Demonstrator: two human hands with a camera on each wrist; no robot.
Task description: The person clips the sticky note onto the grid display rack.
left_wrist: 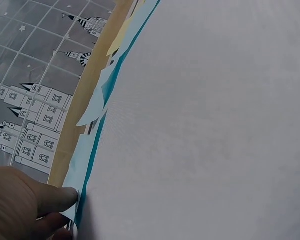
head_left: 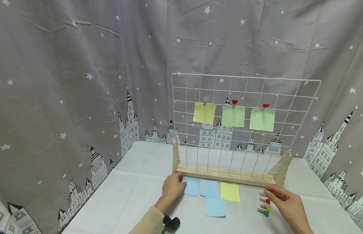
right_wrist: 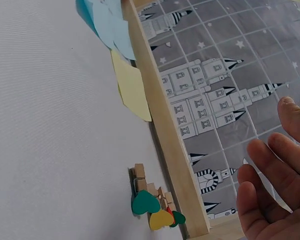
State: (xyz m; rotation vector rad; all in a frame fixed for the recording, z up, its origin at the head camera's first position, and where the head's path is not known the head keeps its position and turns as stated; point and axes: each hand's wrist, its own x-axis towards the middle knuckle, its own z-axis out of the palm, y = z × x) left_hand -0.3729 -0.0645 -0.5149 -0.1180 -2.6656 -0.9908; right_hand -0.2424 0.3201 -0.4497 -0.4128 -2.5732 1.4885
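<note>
My left hand [head_left: 173, 187] pinches the left edge of a blue sticky note [left_wrist: 80, 165], thumb on top, at the left end of the rack's wooden base. Beside that note lie a second blue note [head_left: 208, 188] and a yellow note [head_left: 230, 192], with a third blue note [head_left: 215, 207] nearer me. Over at the right, my right hand [head_left: 286, 204] hovers by a column of small wooden clothespins with heart tops, its fingers loosely bent and holding nothing. The green-heart clothespin [right_wrist: 145, 200] is nearest me; fingers partly cover the farthest one in the head view.
A white wire grid [head_left: 199, 136] stands upright in a wooden base [head_left: 228, 175]. Clothespins hold a yellow note [head_left: 204, 113] and two green notes [head_left: 233, 117] on it. Behind hangs a grey curtain [head_left: 82, 58] with stars and castles. A black object [head_left: 171, 223] sits by my left sleeve.
</note>
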